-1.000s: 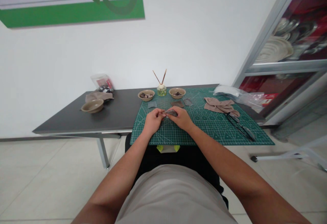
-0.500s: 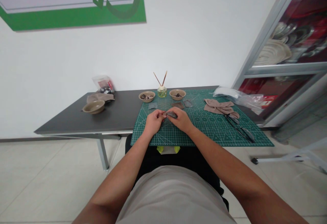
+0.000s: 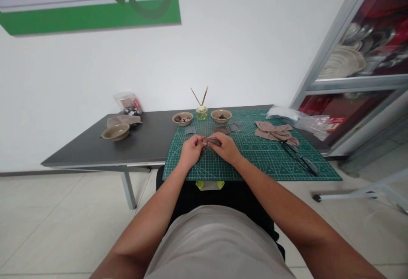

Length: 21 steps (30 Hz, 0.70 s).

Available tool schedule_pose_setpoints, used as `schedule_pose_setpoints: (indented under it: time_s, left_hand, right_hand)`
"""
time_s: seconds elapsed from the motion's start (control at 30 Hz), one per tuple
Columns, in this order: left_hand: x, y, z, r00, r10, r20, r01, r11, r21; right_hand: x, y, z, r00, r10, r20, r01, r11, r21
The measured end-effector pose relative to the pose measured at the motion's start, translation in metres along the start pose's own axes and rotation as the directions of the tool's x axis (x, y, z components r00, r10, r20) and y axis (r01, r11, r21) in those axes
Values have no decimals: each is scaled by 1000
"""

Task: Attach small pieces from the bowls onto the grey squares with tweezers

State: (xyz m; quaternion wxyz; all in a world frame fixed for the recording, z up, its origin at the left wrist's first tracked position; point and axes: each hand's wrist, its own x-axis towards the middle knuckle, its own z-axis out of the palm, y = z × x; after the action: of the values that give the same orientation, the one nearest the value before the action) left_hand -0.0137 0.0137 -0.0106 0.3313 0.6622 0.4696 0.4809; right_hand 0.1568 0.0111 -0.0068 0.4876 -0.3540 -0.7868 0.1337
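Evidently both hands meet at one small dark grey piece [image 3: 216, 142], which sits low over the green mat [image 3: 255, 160], nearer the mat's left edge than its right. The right hand [image 3: 228, 148] grasps it, thumb on the near side and fingers curled along the far side, so that part of the grey surface shows between them. The left hand [image 3: 191, 149] is bunched, its thumb and fingertips pinching the piece's left end — the exact contact there is too small to make out. Whether the piece touches the mat, I cannot tell.

Just beyond the knuckles, towards the back edge, lie three flat pieces: a pale grey square [image 3: 190, 131], a brown square [image 3: 221, 130] and a dark grey square [image 3: 235, 127]. Behind these, along the back edge, stand the left bowl [image 3: 182, 123], a glass bottle [image 3: 202, 113] with two sticks, and the right bowl [image 3: 221, 121].

Bare grid runs from the wrists to the front edge, and a wider stretch opens to the right of the right hand — up to the crumpled brown cloth [image 3: 270, 132] and the black glasses [image 3: 299, 158], which lie towards the front right corner. Beyond the mat's left edge, the dark table [image 3: 143, 143] continues.
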Motion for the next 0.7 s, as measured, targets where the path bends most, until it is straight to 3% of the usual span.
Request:
schedule_pose_setpoints:
  time_s: [0.17, 0.33, 0.5, 0.7]
  left_hand:
    - [0, -1, 0, 1000, -9, -8, 8, 996, -85]
    - [0, -2, 0, 1000, -8, 7, 8, 997, -72]
    - [0, -3, 1, 1000, -11, -11, 10, 994, -107]
    - [-1, -1, 1, 1000, -18, 8, 19, 995, -95]
  right_hand:
    - [0, 1, 0, 998, 49, 29, -48, 998, -47]
    - [-1, 1, 0, 1000, -4, 15, 4, 1000, -19]
    - [-1, 2, 1, 998, 44, 35, -42, 997, -58]
    - [0, -1, 0, 999, 14, 30, -13, 1000, -25]
